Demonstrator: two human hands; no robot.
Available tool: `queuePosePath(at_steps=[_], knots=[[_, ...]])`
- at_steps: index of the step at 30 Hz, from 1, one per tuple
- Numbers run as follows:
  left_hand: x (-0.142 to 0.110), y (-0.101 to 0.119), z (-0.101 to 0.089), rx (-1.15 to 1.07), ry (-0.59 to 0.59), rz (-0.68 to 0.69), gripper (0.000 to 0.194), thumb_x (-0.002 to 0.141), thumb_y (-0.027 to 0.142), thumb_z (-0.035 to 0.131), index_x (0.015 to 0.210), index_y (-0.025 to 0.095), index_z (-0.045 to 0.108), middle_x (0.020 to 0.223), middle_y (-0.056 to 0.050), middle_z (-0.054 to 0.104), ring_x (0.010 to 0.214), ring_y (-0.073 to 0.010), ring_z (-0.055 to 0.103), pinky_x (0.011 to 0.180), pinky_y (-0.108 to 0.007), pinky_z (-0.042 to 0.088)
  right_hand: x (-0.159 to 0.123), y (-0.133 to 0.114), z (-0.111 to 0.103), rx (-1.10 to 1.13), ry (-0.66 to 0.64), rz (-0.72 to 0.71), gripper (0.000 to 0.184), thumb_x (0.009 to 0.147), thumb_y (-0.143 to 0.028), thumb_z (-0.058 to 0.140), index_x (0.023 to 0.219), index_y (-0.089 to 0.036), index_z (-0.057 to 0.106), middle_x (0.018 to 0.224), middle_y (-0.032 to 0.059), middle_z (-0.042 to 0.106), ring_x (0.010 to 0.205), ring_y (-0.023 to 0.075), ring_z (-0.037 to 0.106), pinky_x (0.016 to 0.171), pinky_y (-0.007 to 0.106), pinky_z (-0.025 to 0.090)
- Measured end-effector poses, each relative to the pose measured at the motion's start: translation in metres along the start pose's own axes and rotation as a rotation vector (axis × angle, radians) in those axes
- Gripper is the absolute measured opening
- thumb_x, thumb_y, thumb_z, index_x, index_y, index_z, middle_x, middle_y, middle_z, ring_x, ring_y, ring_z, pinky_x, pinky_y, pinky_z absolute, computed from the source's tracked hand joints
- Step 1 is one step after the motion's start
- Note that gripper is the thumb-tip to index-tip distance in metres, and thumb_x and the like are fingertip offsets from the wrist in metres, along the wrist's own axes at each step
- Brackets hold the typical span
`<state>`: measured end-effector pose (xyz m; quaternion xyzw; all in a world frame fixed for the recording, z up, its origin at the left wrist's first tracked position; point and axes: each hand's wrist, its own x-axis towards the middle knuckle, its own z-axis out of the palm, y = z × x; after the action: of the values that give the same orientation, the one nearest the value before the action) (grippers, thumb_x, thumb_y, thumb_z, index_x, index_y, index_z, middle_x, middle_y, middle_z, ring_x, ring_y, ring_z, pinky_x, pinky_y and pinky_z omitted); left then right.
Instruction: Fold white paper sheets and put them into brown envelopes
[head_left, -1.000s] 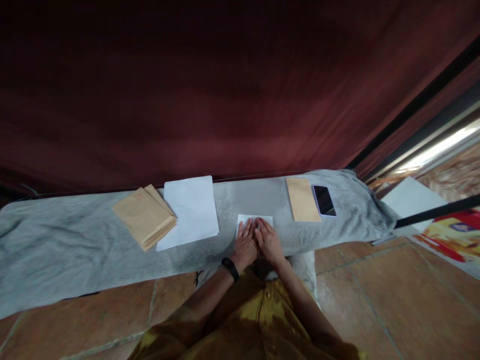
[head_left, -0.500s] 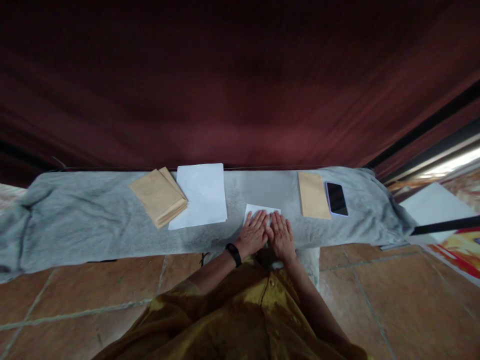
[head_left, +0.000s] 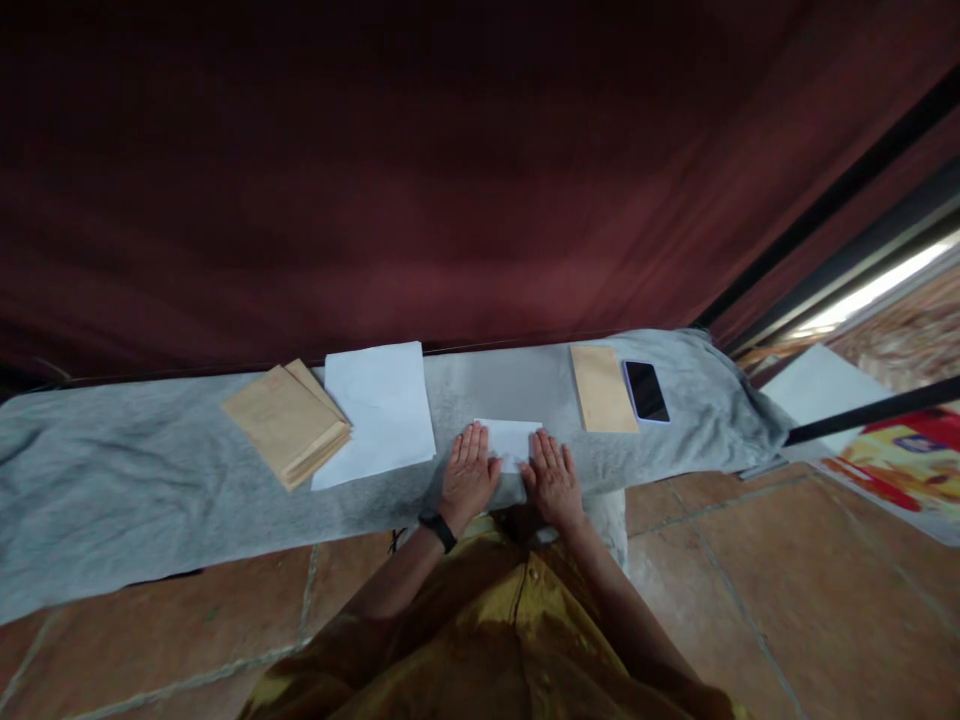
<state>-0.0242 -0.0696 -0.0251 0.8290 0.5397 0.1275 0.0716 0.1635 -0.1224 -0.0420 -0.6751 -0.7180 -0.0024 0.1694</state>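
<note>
A small white piece of paper (head_left: 511,440), looking folded, lies flat on the grey cloth near the front edge. My left hand (head_left: 469,474) rests on its left end with the fingers stretched out and pointing away from me. On the paper's right end lies my right hand (head_left: 553,480), flat too, its fingers extended. Between the two hands the middle of the paper shows. Left of my left hand is a stack of white paper sheets (head_left: 379,410), and a pile of brown envelopes (head_left: 285,420) overlaps its left side.
Right of my hands lie a single brown envelope (head_left: 604,390) and a phone (head_left: 646,391) with a dark screen. Grey cloth (head_left: 172,470) covers the narrow table. A dark red curtain (head_left: 450,220) hangs behind it. At far right a black bar (head_left: 870,412) crosses in front of a colourful printed bag (head_left: 915,460).
My hands were together over the middle of the small paper; they have slid apart to its two ends, uncovering its centre. The camera view has also turned a little.
</note>
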Motion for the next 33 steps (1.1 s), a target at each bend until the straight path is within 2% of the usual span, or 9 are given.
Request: queuePosePath(at_steps=[4,6,9,13,17,23,28,33], knots=[[0.003,0.0,0.001,0.007,0.051,-0.097,0.065,0.098,0.03,0.04,0.155,0.001,0.031,0.162,-0.023,0.032,0.154,-0.0309,0.024,0.125,-0.053,0.022,0.0,-0.001,0.002,0.0,0.008,0.0,0.061,0.106,-0.043,0.034,0.159,-0.013,0.03,0.16,0.0173,0.038,0.148,0.0297,0.037,0.121,0.053,0.026],[0.005,0.007,0.002,-0.006,0.081,-0.093,0.064,0.098,0.028,0.039,0.157,0.004,0.028,0.162,-0.021,0.033,0.154,-0.0303,0.024,0.125,-0.055,0.022,0.0,-0.001,0.002,-0.007,0.009,0.0,0.061,0.106,-0.043,0.034,0.159,-0.012,0.031,0.161,0.017,0.037,0.148,0.0297,0.036,0.121,0.053,0.026],[0.008,0.022,0.007,-0.048,0.06,0.042,0.063,0.1,0.027,0.037,0.158,0.009,0.025,0.163,-0.017,0.033,0.154,-0.0278,0.025,0.125,-0.053,0.025,0.0,-0.002,0.002,-0.023,0.007,-0.006,0.059,0.106,-0.038,0.034,0.158,-0.011,0.031,0.161,0.0166,0.038,0.149,0.0292,0.034,0.122,0.052,0.025],[0.015,0.046,0.015,-0.105,-0.032,0.241,0.058,0.104,0.034,0.032,0.156,0.008,0.031,0.162,-0.016,0.037,0.153,-0.0246,0.029,0.125,-0.047,0.028,-0.001,-0.003,-0.002,-0.047,-0.027,-0.027,0.061,0.1,-0.023,0.036,0.16,-0.013,0.028,0.162,0.0154,0.036,0.151,0.0275,0.031,0.124,0.053,0.021],[0.021,0.056,0.022,-0.116,-0.043,0.225,0.062,0.105,0.046,0.03,0.155,0.01,0.034,0.161,-0.016,0.039,0.151,-0.0254,0.031,0.125,-0.048,0.028,-0.002,-0.005,-0.004,-0.056,-0.044,-0.048,0.067,0.096,-0.02,0.039,0.161,-0.015,0.026,0.164,0.0133,0.033,0.152,0.0279,0.028,0.124,0.053,0.019],[0.022,0.042,0.02,-0.057,-0.027,0.191,0.069,0.103,0.052,0.033,0.154,0.005,0.034,0.162,-0.019,0.034,0.154,-0.0271,0.024,0.126,-0.048,0.025,-0.001,-0.003,-0.001,-0.032,-0.019,-0.02,0.062,0.1,-0.025,0.034,0.16,-0.013,0.026,0.162,0.0136,0.036,0.151,0.0275,0.031,0.123,0.052,0.022],[0.019,0.024,0.014,0.022,-0.033,0.134,0.065,0.104,0.043,0.032,0.156,0.005,0.031,0.164,-0.017,0.03,0.155,-0.0254,0.022,0.126,-0.046,0.022,0.0,-0.002,0.003,-0.03,0.016,-0.013,0.057,0.106,-0.035,0.033,0.158,-0.012,0.031,0.161,0.0156,0.037,0.149,0.028,0.035,0.122,0.051,0.023],[0.015,0.013,0.011,0.071,-0.004,0.05,0.061,0.102,0.033,0.032,0.156,0.004,0.031,0.164,-0.017,0.03,0.155,-0.0265,0.022,0.126,-0.049,0.023,0.001,-0.003,0.001,-0.011,-0.01,0.015,0.056,0.107,-0.036,0.029,0.156,-0.011,0.036,0.161,0.0148,0.038,0.149,0.0279,0.036,0.122,0.051,0.024]])
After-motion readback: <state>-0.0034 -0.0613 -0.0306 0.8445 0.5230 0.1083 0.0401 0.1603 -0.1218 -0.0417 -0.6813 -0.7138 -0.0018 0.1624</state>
